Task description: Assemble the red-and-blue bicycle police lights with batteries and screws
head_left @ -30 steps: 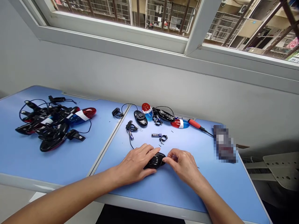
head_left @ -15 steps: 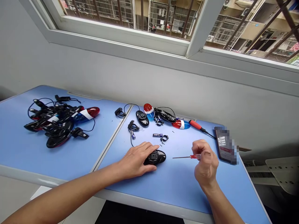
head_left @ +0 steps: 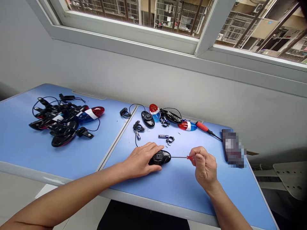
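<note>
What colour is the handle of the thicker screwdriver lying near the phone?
The handle is red, with black at its shaft end, in the head view.

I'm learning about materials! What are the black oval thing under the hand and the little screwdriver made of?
The black oval thing looks like glossy plastic; it has shiny highlights. The screwdriver seems to have a smooth metal shaft, thin and grey, and a red handle, probably see-through plastic.
</note>
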`<state>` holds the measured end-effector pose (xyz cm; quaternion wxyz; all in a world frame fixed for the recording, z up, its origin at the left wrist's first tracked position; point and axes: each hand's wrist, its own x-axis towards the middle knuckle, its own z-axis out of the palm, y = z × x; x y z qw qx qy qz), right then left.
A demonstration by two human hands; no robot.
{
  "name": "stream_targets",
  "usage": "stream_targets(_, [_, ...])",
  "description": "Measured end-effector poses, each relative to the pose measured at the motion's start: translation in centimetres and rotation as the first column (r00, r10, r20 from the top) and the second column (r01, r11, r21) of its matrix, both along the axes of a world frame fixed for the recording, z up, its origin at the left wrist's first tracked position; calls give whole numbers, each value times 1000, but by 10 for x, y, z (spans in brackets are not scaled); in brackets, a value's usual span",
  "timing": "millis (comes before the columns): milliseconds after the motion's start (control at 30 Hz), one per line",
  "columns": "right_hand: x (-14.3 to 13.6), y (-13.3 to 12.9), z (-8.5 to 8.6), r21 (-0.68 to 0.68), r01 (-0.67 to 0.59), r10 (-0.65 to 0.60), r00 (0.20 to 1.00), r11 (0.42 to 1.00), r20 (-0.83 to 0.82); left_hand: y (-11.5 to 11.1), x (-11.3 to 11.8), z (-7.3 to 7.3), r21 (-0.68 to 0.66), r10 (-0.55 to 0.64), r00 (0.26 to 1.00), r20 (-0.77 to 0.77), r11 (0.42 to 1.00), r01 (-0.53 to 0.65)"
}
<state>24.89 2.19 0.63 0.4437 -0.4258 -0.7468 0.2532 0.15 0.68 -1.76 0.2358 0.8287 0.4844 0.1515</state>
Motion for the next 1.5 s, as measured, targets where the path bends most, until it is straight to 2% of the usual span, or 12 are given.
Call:
stream_targets(300, [-2,2,0,-27,6,-3,997,1000,78,1,0,2,-2,-3,1000,3,1000,3])
stream_targets(433, [-2,2,11,-52,-50,57,989,997,138,1,0,1,-1,1,1000,4,1000,-1])
stream_targets(567, [1,1,24,-185,-67,107,970,980,219,1,-1,0,11,-11,1000,11,1000,10])
stream_targets(633, [1,2,24,-228,-13,63,976,974,211,2,-1,-1,19,-13,1000,9,1000,13])
stream_targets(733, [-2,5,21,-192,56,-25,987,980,161,2,-2,-2,17,-10,1000,3,1000,10])
stream_targets(833, [-6,8,26,-214,1,33,987,977,156,3,-2,-2,4,-8,1000,-5,1000,8])
stream_targets(1000, [-9,5,64,-309,-149,261,895,939,363,2,-4,-3,13,-11,1000,6,1000,11])
stream_targets(1100, [-10,4,80,-340,-111,281,814,934,507,2,-4,-4,16,-14,1000,8,1000,14])
stream_targets(1233, [-14,14,80,-234,21,142,740,972,658,1,-5,-5,32,-21,1000,1,999,21])
stream_targets(1300, [-17,21,76,-161,35,84,736,986,671,2,-5,-5,40,-23,1000,-4,999,23])
stream_targets(1400, [-20,26,76,-128,-47,118,767,991,630,2,-5,-4,47,-29,1000,-6,998,30])
stream_targets(1500, [-20,25,86,-155,-185,241,726,970,644,2,-4,-3,54,-36,999,-2,998,36])
